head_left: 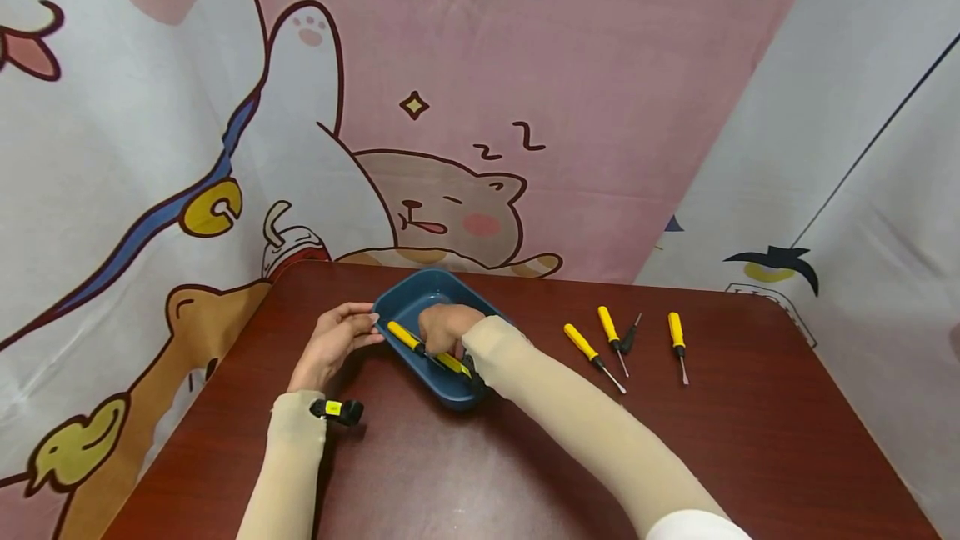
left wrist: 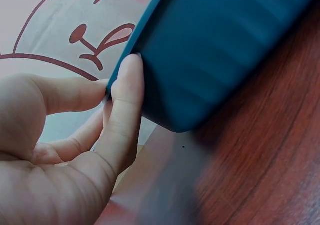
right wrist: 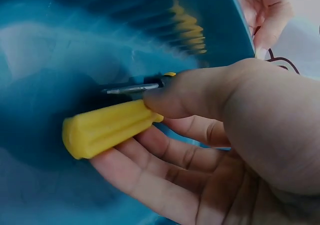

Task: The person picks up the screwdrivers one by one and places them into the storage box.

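A blue plastic tray (head_left: 411,292) sits on the table with my left hand (head_left: 330,344) at its left end. In the left wrist view the thumb and fingers pinch the tray's rim (left wrist: 120,70). My right hand (head_left: 446,328) reaches down inside the tray. There it grips a screwdriver by its yellow handle (right wrist: 110,127), thumb on one side and fingers beneath; the shaft is hidden by the hand. A second yellow-handled screwdriver (head_left: 405,336) lies in the tray along the near-left wall, its metal shaft (right wrist: 132,89) showing beside my thumb.
To the right of the tray lie yellow-and-black screwdrivers: one at an angle (head_left: 592,355), one farther back (head_left: 612,336) beside a short black-handled screwdriver (head_left: 631,337), and one (head_left: 677,344) farther right. A cartoon-printed cloth (head_left: 600,148) hangs behind the brown table (head_left: 750,440).
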The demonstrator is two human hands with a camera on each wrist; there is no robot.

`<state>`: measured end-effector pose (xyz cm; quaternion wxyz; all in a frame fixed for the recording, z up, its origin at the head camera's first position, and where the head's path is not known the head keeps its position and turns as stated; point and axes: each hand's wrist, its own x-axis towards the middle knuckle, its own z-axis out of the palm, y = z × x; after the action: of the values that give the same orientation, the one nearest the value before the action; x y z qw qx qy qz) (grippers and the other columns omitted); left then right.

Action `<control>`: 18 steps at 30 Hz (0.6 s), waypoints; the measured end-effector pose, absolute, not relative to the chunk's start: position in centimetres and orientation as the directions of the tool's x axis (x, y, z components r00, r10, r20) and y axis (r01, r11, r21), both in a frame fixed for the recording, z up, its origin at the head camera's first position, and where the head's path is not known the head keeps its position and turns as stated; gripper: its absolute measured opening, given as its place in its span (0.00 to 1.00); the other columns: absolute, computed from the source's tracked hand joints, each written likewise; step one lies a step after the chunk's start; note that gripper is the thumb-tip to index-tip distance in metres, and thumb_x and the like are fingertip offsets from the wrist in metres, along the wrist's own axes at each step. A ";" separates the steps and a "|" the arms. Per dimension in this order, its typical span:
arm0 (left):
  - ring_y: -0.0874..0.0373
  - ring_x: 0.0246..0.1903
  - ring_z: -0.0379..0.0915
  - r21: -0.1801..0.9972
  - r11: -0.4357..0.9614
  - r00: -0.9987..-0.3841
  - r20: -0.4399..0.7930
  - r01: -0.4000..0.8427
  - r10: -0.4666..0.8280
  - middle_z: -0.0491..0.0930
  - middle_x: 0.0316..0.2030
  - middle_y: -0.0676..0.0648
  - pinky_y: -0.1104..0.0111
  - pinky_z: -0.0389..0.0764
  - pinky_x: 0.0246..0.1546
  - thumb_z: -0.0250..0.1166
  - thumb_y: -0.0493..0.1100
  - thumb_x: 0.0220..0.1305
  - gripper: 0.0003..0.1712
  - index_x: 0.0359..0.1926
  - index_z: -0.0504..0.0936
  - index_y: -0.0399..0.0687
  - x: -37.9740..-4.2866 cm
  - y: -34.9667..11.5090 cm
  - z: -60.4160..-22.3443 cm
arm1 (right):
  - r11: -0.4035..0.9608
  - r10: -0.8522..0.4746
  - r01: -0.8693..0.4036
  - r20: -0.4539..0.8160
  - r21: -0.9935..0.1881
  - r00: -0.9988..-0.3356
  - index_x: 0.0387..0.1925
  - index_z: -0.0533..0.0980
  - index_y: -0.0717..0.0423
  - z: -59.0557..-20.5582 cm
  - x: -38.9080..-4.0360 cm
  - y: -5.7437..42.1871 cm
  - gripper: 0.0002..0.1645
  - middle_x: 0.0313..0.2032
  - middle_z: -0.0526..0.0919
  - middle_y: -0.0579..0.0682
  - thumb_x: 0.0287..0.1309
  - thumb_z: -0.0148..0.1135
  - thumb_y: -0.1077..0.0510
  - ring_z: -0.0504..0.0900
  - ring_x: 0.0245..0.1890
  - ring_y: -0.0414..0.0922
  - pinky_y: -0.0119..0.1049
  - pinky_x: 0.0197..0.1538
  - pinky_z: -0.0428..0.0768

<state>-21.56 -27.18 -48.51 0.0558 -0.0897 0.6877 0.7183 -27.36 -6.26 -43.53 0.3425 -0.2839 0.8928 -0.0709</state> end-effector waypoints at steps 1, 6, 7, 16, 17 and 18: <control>0.58 0.35 0.82 0.978 -0.047 -0.978 -0.205 -0.203 -0.044 0.79 0.45 0.38 0.62 0.90 0.47 0.63 0.36 0.72 0.26 0.66 0.68 0.32 -21.5 -27.2 -48.5 | 0.829 -0.555 -0.457 -0.577 -0.323 -0.599 0.41 0.83 0.55 -43.5 -27.3 -6.3 0.06 0.34 0.82 0.52 0.68 0.63 0.58 0.88 0.30 0.46 0.33 0.28 0.88; 0.59 0.35 0.81 0.980 -0.041 -0.979 -0.198 -0.196 -0.042 0.79 0.46 0.37 0.64 0.90 0.46 0.62 0.36 0.72 0.27 0.67 0.67 0.31 -21.4 -27.2 -48.5 | 0.839 -0.539 -0.432 -0.607 -0.330 -0.584 0.41 0.82 0.55 -43.5 -27.2 -6.5 0.05 0.35 0.83 0.52 0.67 0.63 0.59 0.88 0.30 0.46 0.34 0.29 0.89; 0.59 0.35 0.81 0.980 -0.040 -0.980 -0.195 -0.193 -0.040 0.79 0.46 0.37 0.65 0.90 0.46 0.62 0.36 0.73 0.27 0.67 0.67 0.30 -21.4 -27.2 -48.5 | 0.841 -0.536 -0.428 -0.610 -0.331 -0.583 0.41 0.82 0.55 -43.6 -27.1 -6.6 0.05 0.35 0.83 0.52 0.67 0.63 0.59 0.88 0.30 0.46 0.34 0.29 0.89; 0.60 0.34 0.81 0.981 -0.049 -0.982 -0.188 -0.186 -0.038 0.80 0.43 0.40 0.66 0.90 0.45 0.63 0.36 0.73 0.28 0.67 0.66 0.29 -21.4 -27.2 -48.6 | 0.855 -0.518 -0.340 -0.617 -0.391 -0.593 0.47 0.80 0.59 -43.7 -26.8 -6.5 0.09 0.35 0.83 0.56 0.69 0.62 0.59 0.90 0.28 0.49 0.37 0.29 0.89; 0.60 0.34 0.81 0.981 -0.050 -0.981 -0.188 -0.186 -0.037 0.79 0.43 0.39 0.66 0.90 0.45 0.63 0.36 0.73 0.28 0.67 0.66 0.29 -21.4 -27.2 -48.6 | 0.854 -0.520 -0.340 -0.616 -0.394 -0.591 0.48 0.80 0.59 -43.7 -26.8 -6.6 0.10 0.35 0.83 0.56 0.69 0.62 0.59 0.90 0.28 0.49 0.37 0.29 0.89; 0.59 0.34 0.81 0.981 -0.051 -0.981 -0.189 -0.187 -0.038 0.79 0.43 0.39 0.65 0.90 0.45 0.63 0.36 0.73 0.27 0.67 0.67 0.29 -21.4 -27.2 -48.6 | 0.852 -0.523 -0.340 -0.617 -0.397 -0.589 0.49 0.80 0.59 -43.7 -26.8 -6.6 0.11 0.35 0.83 0.56 0.69 0.62 0.58 0.91 0.28 0.49 0.37 0.29 0.89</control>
<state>-21.39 -27.23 -48.58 0.0516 -0.0820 0.6869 0.7202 -26.78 -6.57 -43.73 0.3822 -0.2443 0.8832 -0.1192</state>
